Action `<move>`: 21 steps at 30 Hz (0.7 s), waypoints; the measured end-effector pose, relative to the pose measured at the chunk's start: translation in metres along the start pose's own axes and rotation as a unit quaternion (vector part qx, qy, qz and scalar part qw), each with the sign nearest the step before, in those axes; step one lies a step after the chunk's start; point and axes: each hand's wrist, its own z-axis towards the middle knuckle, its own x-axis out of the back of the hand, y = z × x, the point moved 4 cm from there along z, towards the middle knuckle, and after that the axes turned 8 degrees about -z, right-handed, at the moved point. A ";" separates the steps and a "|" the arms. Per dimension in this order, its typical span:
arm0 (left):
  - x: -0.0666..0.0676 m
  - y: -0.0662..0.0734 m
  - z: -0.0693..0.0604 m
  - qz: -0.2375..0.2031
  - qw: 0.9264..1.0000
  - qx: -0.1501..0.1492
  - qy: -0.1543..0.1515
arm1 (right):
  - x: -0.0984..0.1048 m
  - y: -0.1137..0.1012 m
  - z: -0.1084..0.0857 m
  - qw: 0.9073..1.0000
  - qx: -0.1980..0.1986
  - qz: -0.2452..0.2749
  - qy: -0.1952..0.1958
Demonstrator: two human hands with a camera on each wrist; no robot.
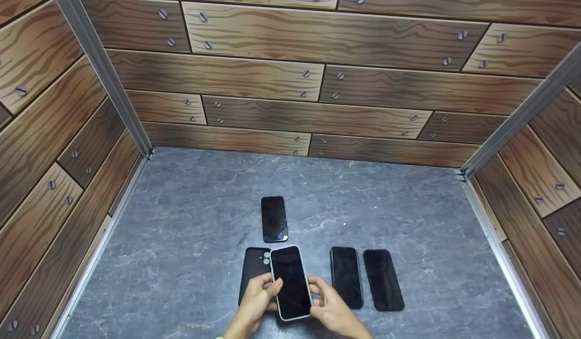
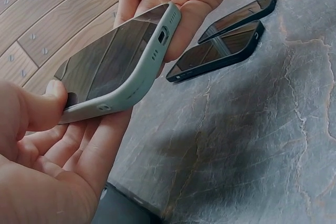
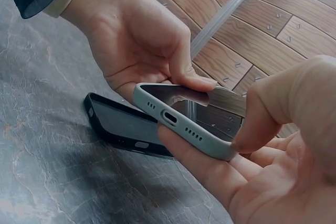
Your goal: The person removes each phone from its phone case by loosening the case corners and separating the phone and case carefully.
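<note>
A smartphone with a dark screen sits in a pale green case, lifted above the tabletop. My left hand grips its left side, thumb over the screen's edge and fingers beneath. On the opposite side my right hand holds it, with the thumb at a lower corner in the right wrist view. The charging port faces me. Under and left of the phone lies an empty black phone case with camera holes, partly hidden by the left hand and the phone.
Another dark phone lies farther back on the grey marbled tabletop. To the right, a phone in a dark case lies beside one more black phone. Wood-patterned walls enclose the table's back and sides.
</note>
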 end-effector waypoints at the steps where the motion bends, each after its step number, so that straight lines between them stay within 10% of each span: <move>1: 0.000 0.000 0.000 0.001 1.000 -0.001 0.000 | 0.000 0.000 0.000 1.000 -0.001 0.002 0.000; 21: 0.001 0.001 0.002 -0.032 0.999 0.015 -0.012 | 0.001 -0.001 0.000 0.999 0.020 0.034 -0.018</move>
